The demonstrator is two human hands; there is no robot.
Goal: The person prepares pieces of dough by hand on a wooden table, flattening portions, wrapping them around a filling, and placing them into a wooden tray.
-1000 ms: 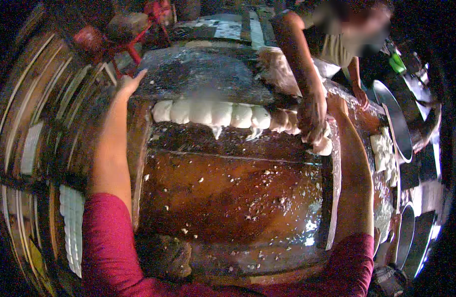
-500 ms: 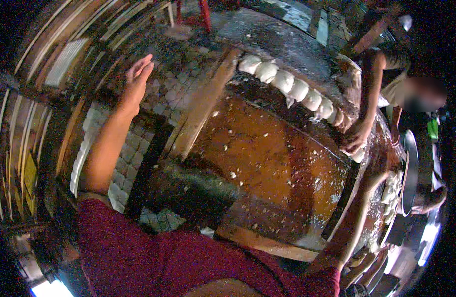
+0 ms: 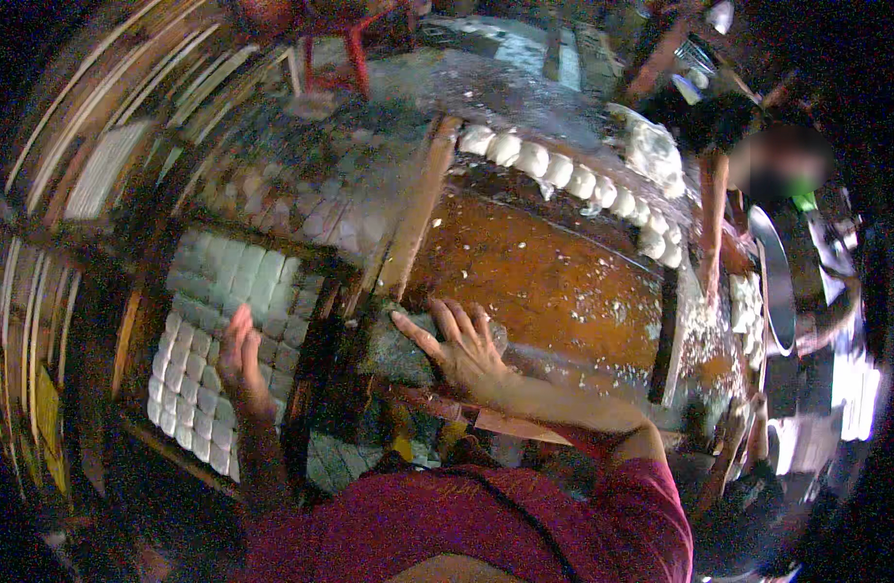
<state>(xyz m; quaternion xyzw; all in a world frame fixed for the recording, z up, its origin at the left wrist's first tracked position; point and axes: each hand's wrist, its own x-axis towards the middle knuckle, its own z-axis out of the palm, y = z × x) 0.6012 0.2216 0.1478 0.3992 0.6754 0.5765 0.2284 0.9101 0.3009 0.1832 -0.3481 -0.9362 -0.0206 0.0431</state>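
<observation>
My left hand (image 3: 241, 352) hovers over a tray of closely packed pale dough pieces (image 3: 183, 374). Its fingers are stretched out, seen edge-on, and hold nothing. My right hand (image 3: 463, 355) has its fingers spread over a grey, floury, pad-like thing (image 3: 387, 345) at the near left corner of the wooden worktop (image 3: 534, 262); whether it presses on that thing I cannot tell. Along the worktop's far side runs a row of rounded white dough pieces (image 3: 558, 171). Bits of dough and flour are scattered over the brown surface.
Wooden racks (image 3: 87, 146) stand on the left. A red stool (image 3: 354, 58) is at the back. A co-worker's arm (image 3: 714, 219) reaches down at the right, near a large round metal pan (image 3: 772, 282). More dough (image 3: 745, 311) lies beside the pan. A wooden rail (image 3: 422, 209) edges the worktop.
My right hand has come leftward from the right side to the worktop's near corner. My left hand has drawn back toward me over the tray. The co-worker's hand has left the dough row.
</observation>
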